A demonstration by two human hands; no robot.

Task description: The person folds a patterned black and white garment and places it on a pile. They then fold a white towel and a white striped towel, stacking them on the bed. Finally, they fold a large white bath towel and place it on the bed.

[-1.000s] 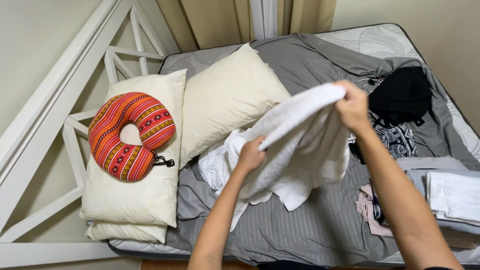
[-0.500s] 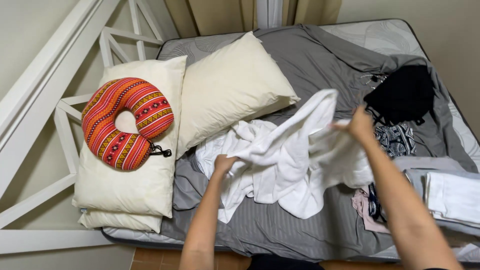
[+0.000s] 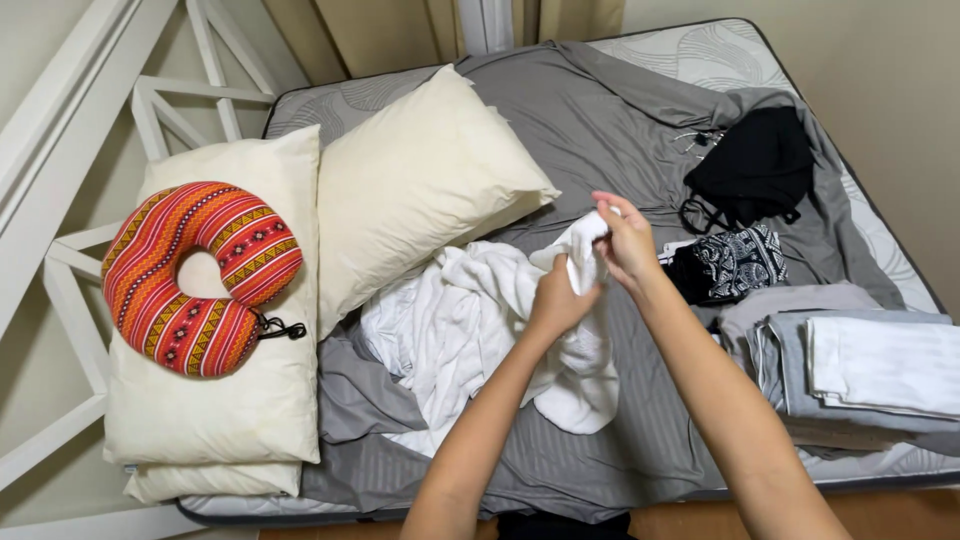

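**Both hands come together on the white cloth**

Since the earlier pictures, where the two hands were wide apart and stretched the white garment between them, they have now met above the middle of the bed. Left hand [image 3: 560, 300] and right hand [image 3: 628, 240] are almost touching, and each one is closed on the same bunch of the white garment [image 3: 585, 345]. It seems the cloth is being gathered or doubled, not spread any more.

Most of the garment hangs just below the hands and its lower edge rests on the grey sheet [image 3: 600, 460]. To the left of the hands, very near, lies a heap of other white laundry [image 3: 450, 330]. Further left are two cream pillows, one near [image 3: 420, 190] and one far [image 3: 215, 390], the far one with a red striped neck pillow [image 3: 195, 275] on it. To the right of the hands lie a black-and-white patterned cloth [image 3: 735, 262] and a black garment [image 3: 755, 165], and lower right a stack of folded grey and white pieces [image 3: 870, 370].
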